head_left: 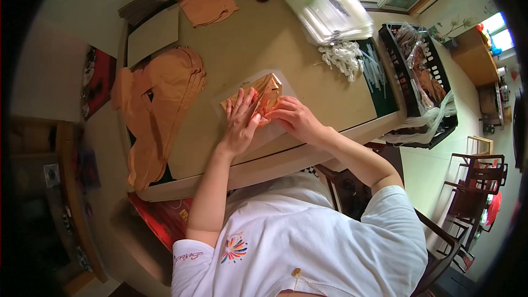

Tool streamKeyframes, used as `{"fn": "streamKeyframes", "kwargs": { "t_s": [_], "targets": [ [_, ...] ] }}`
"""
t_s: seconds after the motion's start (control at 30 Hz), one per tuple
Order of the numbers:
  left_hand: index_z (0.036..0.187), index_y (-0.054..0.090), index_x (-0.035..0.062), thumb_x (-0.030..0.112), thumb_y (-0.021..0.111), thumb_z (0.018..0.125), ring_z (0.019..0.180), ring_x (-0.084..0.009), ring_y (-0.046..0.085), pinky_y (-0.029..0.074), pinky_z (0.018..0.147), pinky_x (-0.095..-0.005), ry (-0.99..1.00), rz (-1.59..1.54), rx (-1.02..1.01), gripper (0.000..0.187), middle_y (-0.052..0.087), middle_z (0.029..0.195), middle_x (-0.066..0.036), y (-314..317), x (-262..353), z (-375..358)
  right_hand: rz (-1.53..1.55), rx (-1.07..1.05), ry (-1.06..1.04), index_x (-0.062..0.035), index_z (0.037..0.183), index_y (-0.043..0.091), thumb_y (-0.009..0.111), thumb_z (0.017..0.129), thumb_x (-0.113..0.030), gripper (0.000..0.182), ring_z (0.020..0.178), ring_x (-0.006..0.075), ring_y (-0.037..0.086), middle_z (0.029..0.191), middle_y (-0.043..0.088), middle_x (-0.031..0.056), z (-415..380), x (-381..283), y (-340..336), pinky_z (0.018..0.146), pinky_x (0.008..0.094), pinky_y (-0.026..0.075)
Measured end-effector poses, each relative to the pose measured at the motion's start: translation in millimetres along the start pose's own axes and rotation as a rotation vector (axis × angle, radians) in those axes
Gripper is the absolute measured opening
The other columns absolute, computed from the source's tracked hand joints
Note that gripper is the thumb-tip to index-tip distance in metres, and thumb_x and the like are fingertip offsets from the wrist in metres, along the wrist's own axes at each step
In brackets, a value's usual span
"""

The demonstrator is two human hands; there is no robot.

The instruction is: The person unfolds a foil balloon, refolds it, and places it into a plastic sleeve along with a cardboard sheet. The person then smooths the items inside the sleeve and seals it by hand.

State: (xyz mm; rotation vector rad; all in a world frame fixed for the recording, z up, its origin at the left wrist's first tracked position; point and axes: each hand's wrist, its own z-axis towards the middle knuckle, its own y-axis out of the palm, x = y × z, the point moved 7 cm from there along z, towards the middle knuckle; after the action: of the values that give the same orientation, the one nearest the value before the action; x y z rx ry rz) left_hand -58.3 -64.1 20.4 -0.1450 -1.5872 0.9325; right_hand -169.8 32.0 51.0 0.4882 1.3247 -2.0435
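Observation:
A shiny copper-coloured folded foil balloon (268, 89) lies near the front of the table on a clear plastic sleeve (286, 83). My left hand (240, 125) rests on its left part, fingers spread and stretched out over the foil, thumb beside the fold. At the right edge, my right hand (297, 120) has its fingers pinched together on the foil. Part of the balloon is hidden under both hands. To the left, a stack of flat copper foil balloons (165, 85) lies along the table edge.
More foil balloons (206, 3) lie at the back, near a cardboard sheet (153, 36). Clear plastic sleeves (333, 14), white ribbon bundles (342, 59) and thin straws (374, 69) sit at the right. Beyond the table (324, 99) stands a black crate (410, 91) holding foil pieces.

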Motion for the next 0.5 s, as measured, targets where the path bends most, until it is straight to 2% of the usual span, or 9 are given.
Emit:
{"fn": "streamKeyframes", "kwargs": {
  "t_s": [0.13, 0.23, 0.33, 0.43, 0.5],
  "targets": [
    [0.145, 0.038, 0.0125, 0.029, 0.036, 0.095, 0.146, -0.0314, 0.008, -0.005, 0.115, -0.053, 0.003, -0.025, 0.008, 0.053, 0.023, 0.156, -0.009, -1.5, -0.4, 0.2, -0.088, 0.056, 0.085, -0.009, 0.099, 0.066, 0.067, 0.078, -0.007, 0.022, 0.094, 0.0285, 0.056, 0.091, 0.06, 0.0069, 7.3, 8.6, 9.3, 0.091, 0.0407, 0.043],
    [0.145, 0.038, 0.0121, 0.029, 0.036, 0.095, 0.146, -0.0313, 0.009, -0.004, 0.115, -0.0528, 0.004, -0.031, 0.004, 0.053, 0.024, 0.156, -0.009, -1.1, -1.5, -0.4, -0.243, 0.043, 0.048, -0.0106, 0.098, 0.066, 0.068, 0.074, -0.007, 0.025, 0.093, 0.0258, 0.055, 0.093, 0.058, 0.0054, 9.7, 4.1, 12.8, 0.089, 0.0384, 0.042],
    [0.145, 0.039, 0.0123, 0.028, 0.036, 0.095, 0.146, -0.0313, 0.009, -0.004, 0.115, -0.0526, 0.008, -0.035, 0.006, 0.052, 0.024, 0.156, -0.009, -0.1, -1.3, -0.7, -0.361, 0.126, 0.063, -0.0121, 0.099, 0.066, 0.069, 0.072, -0.008, 0.027, 0.095, 0.0242, 0.054, 0.097, 0.056, 0.0052, 10.9, -5.8, 5.8, 0.09, 0.038, 0.042],
    [0.144, 0.04, 0.0127, 0.028, 0.036, 0.095, 0.146, -0.0314, 0.009, -0.004, 0.115, -0.0525, 0.004, -0.03, 0.003, 0.052, 0.024, 0.155, -0.009, -0.5, -0.5, -0.5, -0.332, 0.033, 0.078, -0.0106, 0.1, 0.066, 0.066, 0.072, -0.009, 0.028, 0.098, 0.0244, 0.053, 0.1, 0.055, 0.0059, 5.2, 1.5, 18.9, 0.09, 0.0384, 0.041],
    [0.144, 0.04, 0.0131, 0.028, 0.036, 0.095, 0.146, -0.0315, 0.009, -0.004, 0.115, -0.0525, 0.002, -0.026, 0.002, 0.052, 0.024, 0.155, -0.01, -0.5, -0.9, 0.0, -0.366, 0.014, 0.008, -0.009, 0.102, 0.066, 0.064, 0.072, -0.01, 0.03, 0.099, 0.0245, 0.053, 0.101, 0.056, 0.0063, 1.6, -6.4, 22.9, 0.091, 0.0386, 0.041]
  ]
}}
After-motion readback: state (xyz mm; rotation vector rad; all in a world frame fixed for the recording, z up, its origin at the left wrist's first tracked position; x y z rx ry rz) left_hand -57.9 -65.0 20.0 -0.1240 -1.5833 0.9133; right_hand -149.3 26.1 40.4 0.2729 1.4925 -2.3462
